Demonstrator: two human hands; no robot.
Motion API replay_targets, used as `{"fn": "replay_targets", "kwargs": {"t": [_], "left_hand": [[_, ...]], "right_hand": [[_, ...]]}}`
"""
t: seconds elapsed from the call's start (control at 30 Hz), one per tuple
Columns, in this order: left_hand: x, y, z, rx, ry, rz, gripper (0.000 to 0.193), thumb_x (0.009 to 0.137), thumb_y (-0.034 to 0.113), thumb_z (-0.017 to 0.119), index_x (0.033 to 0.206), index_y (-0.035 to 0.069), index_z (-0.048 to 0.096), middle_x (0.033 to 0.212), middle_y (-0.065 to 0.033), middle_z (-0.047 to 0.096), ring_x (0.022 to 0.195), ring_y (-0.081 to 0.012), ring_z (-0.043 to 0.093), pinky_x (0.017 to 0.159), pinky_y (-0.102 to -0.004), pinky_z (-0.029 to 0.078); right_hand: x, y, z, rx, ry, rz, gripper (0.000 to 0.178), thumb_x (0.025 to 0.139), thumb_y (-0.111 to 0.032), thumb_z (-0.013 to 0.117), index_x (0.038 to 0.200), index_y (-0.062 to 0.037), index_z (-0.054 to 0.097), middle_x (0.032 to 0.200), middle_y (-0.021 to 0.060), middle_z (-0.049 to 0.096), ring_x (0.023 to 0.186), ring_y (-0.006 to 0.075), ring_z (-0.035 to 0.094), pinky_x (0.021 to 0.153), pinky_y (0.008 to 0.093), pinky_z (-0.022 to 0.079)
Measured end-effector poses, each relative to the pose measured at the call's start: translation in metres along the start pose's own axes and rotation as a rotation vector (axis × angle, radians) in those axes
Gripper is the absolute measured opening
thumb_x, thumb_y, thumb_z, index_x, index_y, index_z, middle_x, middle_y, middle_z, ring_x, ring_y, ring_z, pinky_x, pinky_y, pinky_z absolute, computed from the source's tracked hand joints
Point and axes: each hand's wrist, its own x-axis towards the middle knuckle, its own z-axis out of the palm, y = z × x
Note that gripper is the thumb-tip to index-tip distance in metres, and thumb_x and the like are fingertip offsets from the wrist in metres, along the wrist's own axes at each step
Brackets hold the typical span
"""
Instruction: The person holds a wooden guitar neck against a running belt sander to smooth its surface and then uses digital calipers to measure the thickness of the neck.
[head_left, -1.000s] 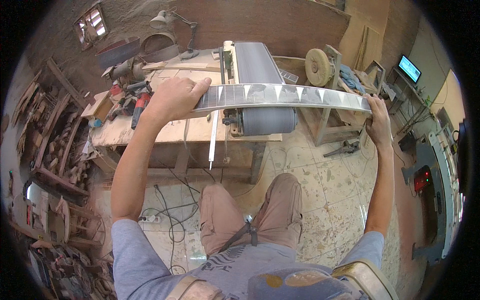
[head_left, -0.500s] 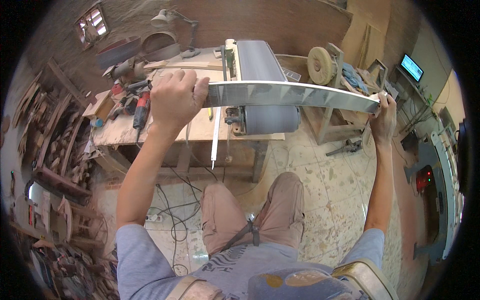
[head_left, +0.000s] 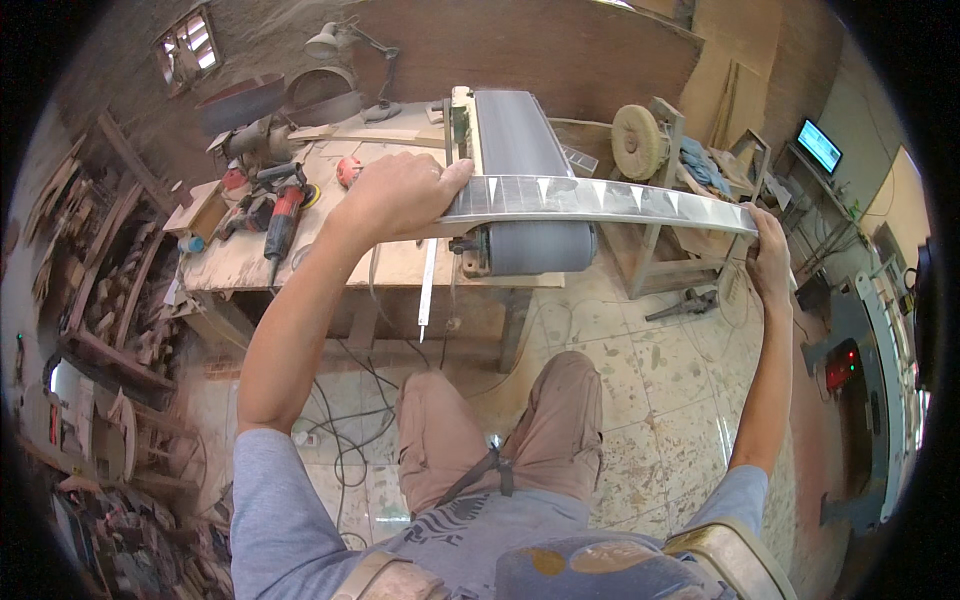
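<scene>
Between my hands stretches a long, slightly curved grey strip (head_left: 600,200) with a row of pale triangles along its face. My left hand (head_left: 405,195) is closed around its left end, thumb pointing right. Its right end is gripped by my right hand (head_left: 768,255), lower and farther right. The strip crosses over the grey belt of a belt sander (head_left: 518,130), whose front roller (head_left: 540,248) shows just below it. Whether strip and belt touch, I cannot tell.
The sander stands on a wooden workbench (head_left: 230,270). A red-and-black angle grinder (head_left: 284,222) and a desk lamp (head_left: 385,80) are on its left. A buffing wheel (head_left: 637,142) stands at right. Black cables (head_left: 345,430) lie on the tiled floor.
The strip has rolled, so its triangle-marked face now shows brighter and more fully. My left hand has shifted right and slightly down; my right hand has dropped slightly.
</scene>
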Motion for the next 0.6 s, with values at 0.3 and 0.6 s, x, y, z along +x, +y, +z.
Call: {"fn": "replay_targets", "kwargs": {"t": [0.3,0.6], "left_hand": [[-0.005,0.015,0.004,-0.138,0.265,-0.231,0.041,0.108,0.04,0.049,0.097,0.007,0.071,0.072,-0.0178,0.068,0.073,-0.0375,0.07,0.064,-0.0518,0.052],[-0.008,0.016,0.019,0.072,0.745,-0.13,0.052,0.104,0.045,0.056,0.075,0.003,0.067,0.07,-0.0173,0.068,0.066,-0.0378,0.069,0.064,-0.0495,0.053]], "right_hand": [[0.004,-0.009,0.012,-0.049,0.113,0.06,0.077,0.076,0.015,0.066,0.146,-0.0132,0.049,0.13,0.0155,0.06,0.118,0.0408,0.062,0.097,0.0487,0.053],[0.0,0.013,0.029,-0.173,0.335,0.028,0.083,0.077,0.009,0.074,0.149,-0.0181,0.042,0.133,0.0177,0.056,0.12,0.0429,0.06,0.098,0.0502,0.054]]}}
